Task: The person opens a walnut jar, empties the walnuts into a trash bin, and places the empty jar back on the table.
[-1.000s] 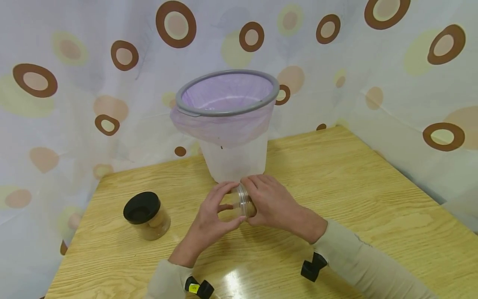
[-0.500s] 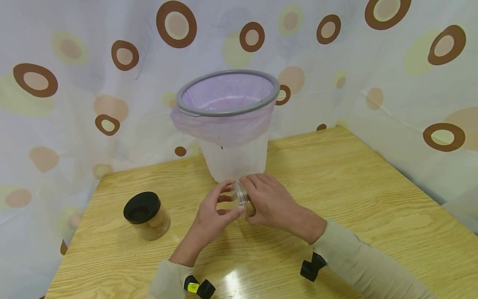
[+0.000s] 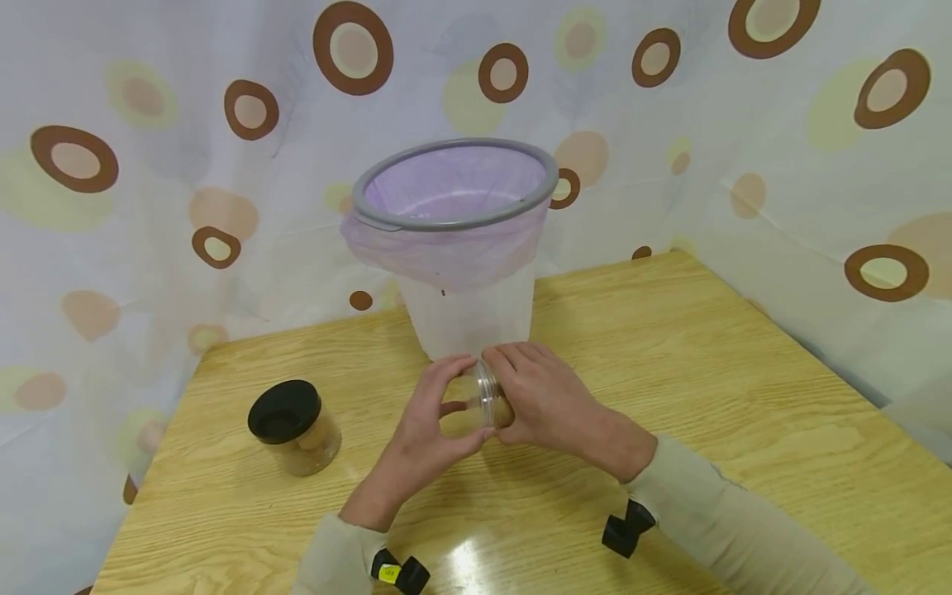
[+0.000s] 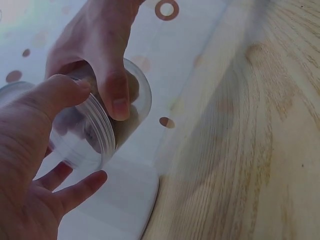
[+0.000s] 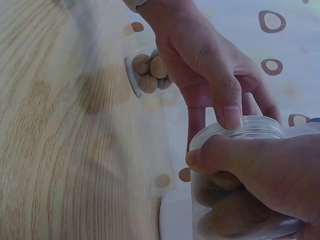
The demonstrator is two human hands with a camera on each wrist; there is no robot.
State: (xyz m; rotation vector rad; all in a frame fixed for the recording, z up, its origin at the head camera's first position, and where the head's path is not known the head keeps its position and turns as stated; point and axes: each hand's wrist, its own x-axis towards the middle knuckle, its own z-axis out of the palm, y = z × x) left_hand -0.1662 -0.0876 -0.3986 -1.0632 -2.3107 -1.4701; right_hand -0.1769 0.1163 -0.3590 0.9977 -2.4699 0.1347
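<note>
Spotted curtains back a pale wooden table (image 3: 669, 388), where a clear plastic jar of brown nuts (image 3: 487, 401) is held sideways, at six o'clock from the purple-lined grey-rimmed bin (image 3: 454, 248). The right hand (image 3: 546, 401) wraps its body, and the left hand (image 3: 427, 430) curls fingertips round its threaded mouth. Best to clamp the body firmly and keep the mouth level so that no nuts roll out.

— What sort of place is this?

— A makeshift recording corner, not a real room. A white curtain (image 3: 149, 207) printed with brown and yellow rings closes in a bare wooden table (image 3: 744, 397) on two sides.

— Anything homely?

— Only props: a bin (image 3: 461, 248) lined with a purple bag, and a black-lidded jar (image 3: 293, 427) of nuts.
</note>
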